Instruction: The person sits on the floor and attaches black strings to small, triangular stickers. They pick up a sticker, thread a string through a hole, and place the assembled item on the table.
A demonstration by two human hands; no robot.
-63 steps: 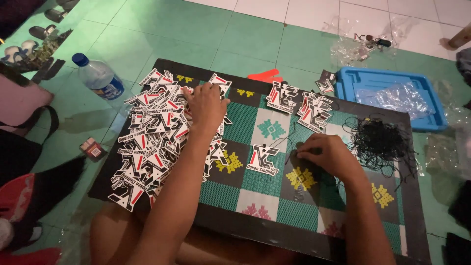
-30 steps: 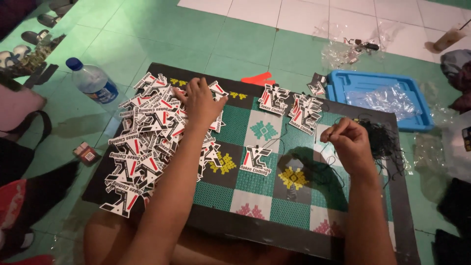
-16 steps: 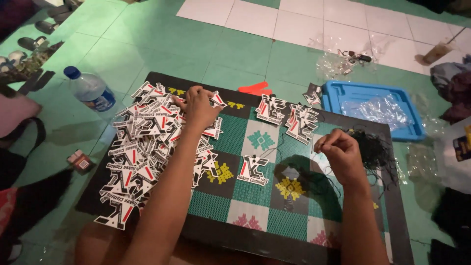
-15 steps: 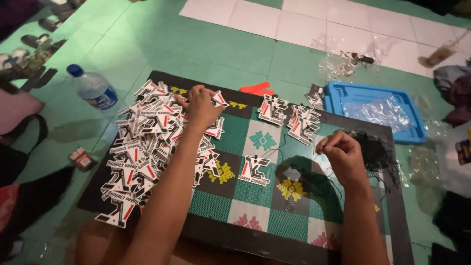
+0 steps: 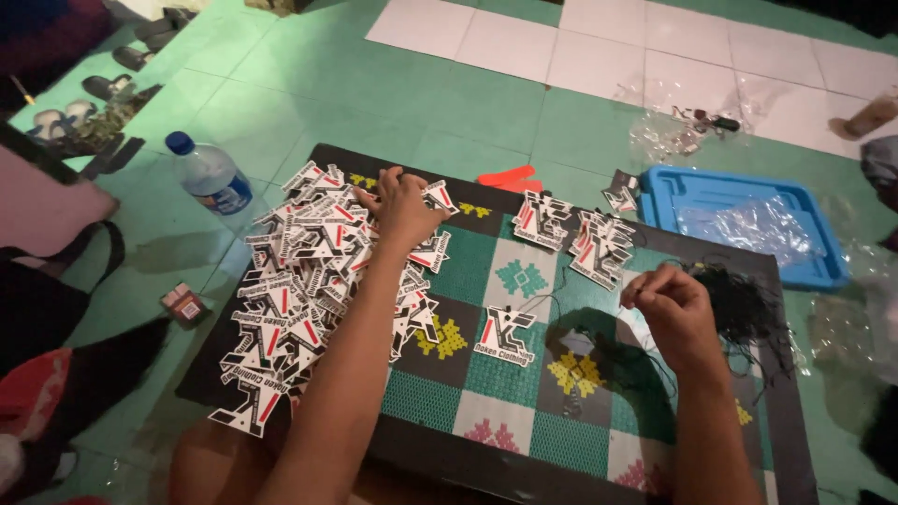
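Hands (image 5: 404, 208) apart, on tags (image 5: 299, 271), strings (image 5: 739, 304)

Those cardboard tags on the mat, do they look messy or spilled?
Yes. The big heap of tags under the left hand is jumbled, overlapping every way, with some poking past the mat edge. One single tag lies alone mid-mat.

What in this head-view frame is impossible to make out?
- Left hand: the fingertips sink into the pile of tags, so any grip is hidden.
- Right hand: closed fist; the black strings are too thin to trace into it.
- Blue tray: crumpled clear plastic hides its contents.
- Bottom edge cuts off both forearms.
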